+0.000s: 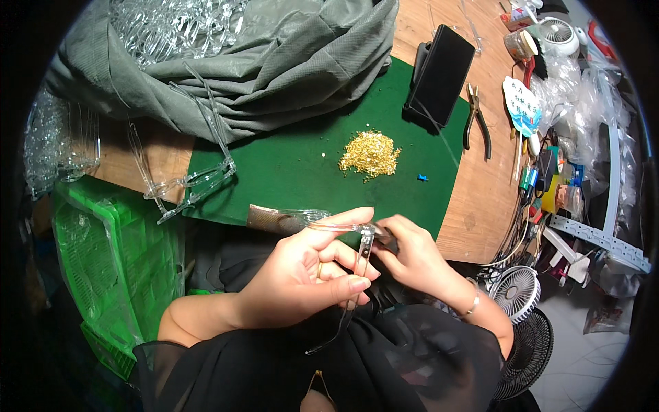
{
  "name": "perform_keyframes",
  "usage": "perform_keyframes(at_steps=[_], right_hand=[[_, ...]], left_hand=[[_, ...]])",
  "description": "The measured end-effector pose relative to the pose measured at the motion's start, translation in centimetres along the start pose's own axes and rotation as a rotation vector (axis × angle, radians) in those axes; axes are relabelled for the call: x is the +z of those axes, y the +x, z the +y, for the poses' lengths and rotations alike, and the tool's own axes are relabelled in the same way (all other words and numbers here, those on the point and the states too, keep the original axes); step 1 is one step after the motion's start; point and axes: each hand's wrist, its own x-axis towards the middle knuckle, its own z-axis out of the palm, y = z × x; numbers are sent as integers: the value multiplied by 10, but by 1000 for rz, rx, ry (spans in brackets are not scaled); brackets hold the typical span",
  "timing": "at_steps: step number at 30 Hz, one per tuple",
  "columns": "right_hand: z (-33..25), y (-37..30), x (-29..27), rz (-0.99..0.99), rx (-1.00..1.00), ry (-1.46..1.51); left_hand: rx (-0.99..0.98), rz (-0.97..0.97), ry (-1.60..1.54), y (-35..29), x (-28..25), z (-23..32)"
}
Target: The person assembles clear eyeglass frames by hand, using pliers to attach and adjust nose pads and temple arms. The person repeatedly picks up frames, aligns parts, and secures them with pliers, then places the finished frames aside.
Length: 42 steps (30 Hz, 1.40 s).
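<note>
My left hand [295,275] is closed on a clear plastic eyeglass frame [365,248], in front of my body at the mat's near edge. One temple hangs down past the fingers, its dark-looking tip near my lap. My right hand [417,257] is at the frame's hinge corner, fingers pinched around a small greyish thing I cannot make out. Just beyond my left hand, a brown textured block [266,218] sticks out at the mat's edge. A heap of tiny gold-coloured metal pieces [371,154] lies on the green mat [288,175], with a small blue piece [422,178] to its right.
Clear eyeglass frames [199,180] rest at the mat's left, beside a grey cloth bag [274,75] full of more. A green crate [130,261] stands at left. A black phone-like device [443,75] and pliers [476,122] lie at right, near small fans [515,294] and cables.
</note>
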Motion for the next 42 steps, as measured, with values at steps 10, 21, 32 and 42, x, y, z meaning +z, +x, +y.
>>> perform_keyframes(at_steps=[10,21,32,42], right_hand=[[23,21,24,177,-163,-563],[44,46,27,344,-93,-245],[40,52,26,277,-38,-270],[-23,16,7,443,-613,406]], left_hand=[[119,140,134,-8,4,10],[233,111,159,-12,-2,5],[115,100,127,0,1,-2],[84,-64,64,2,4,-12]])
